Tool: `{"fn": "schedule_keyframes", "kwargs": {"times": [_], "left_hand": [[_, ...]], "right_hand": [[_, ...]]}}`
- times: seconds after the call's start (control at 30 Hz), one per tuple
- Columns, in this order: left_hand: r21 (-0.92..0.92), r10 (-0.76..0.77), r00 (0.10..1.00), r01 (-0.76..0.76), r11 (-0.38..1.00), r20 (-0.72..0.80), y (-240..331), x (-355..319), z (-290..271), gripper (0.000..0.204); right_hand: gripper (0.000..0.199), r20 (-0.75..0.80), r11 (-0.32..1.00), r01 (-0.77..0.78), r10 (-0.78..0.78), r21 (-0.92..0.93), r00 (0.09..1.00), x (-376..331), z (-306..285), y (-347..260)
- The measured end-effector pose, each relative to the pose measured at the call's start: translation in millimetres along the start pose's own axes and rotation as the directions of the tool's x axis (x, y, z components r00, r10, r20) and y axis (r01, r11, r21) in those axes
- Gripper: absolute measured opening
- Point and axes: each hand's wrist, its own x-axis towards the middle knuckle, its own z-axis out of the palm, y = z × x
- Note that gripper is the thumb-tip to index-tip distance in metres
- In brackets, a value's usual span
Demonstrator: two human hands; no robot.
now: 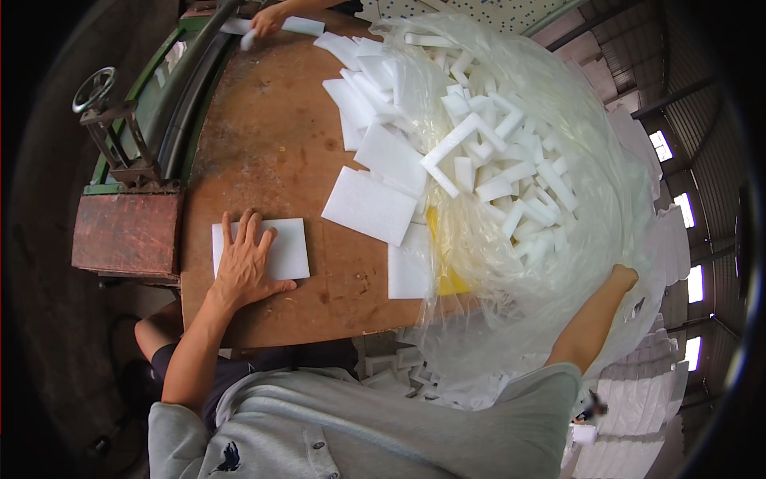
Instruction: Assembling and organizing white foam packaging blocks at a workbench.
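Observation:
My left hand (247, 263) lies flat with spread fingers on a white foam sheet (289, 249) near the table's front edge. Off to the right, my right arm reaches along a large clear plastic bag (606, 191). The right hand (625, 277) looks closed on the bag's outer side, its fingers mostly hidden. White foam offcuts (511, 172), some L-shaped, fill the bag. Between the bag and my left hand, more flat foam sheets (369, 205) lie overlapping, with a yellow piece (448, 263) at the bag's near edge.
A co-worker's hand (267, 20) holds a white foam strip (303, 26) at the table's far end. Along the left of the brown wooden table (255, 144) runs a green machine frame with a handwheel (94, 89) and a reddish block (128, 233). Foam scraps (399, 371) lie below the table.

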Motion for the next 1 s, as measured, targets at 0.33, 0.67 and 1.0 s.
{"fn": "schedule_keyframes", "kwargs": {"times": [0.33,0.67,1.0], "left_hand": [[-0.054,0.187,0.981,-0.184,0.981,0.051,25.8,-9.0,-24.1,0.092],[0.009,0.068,0.997,-0.069,0.998,0.032,11.9,-55.3,-28.4,0.101],[0.023,0.079,0.997,-0.080,0.997,0.012,13.0,-52.4,-25.2,0.094]], "right_hand": [[0.073,0.748,0.652,0.426,0.351,-0.627,0.564,-143.6,16.8,2.0],[0.103,0.284,0.459,-0.404,0.861,-0.791,0.422,-43.9,19.7,215.5],[0.101,0.584,0.739,-0.008,0.539,-0.673,0.606,-126.4,77.8,238.1]]}}
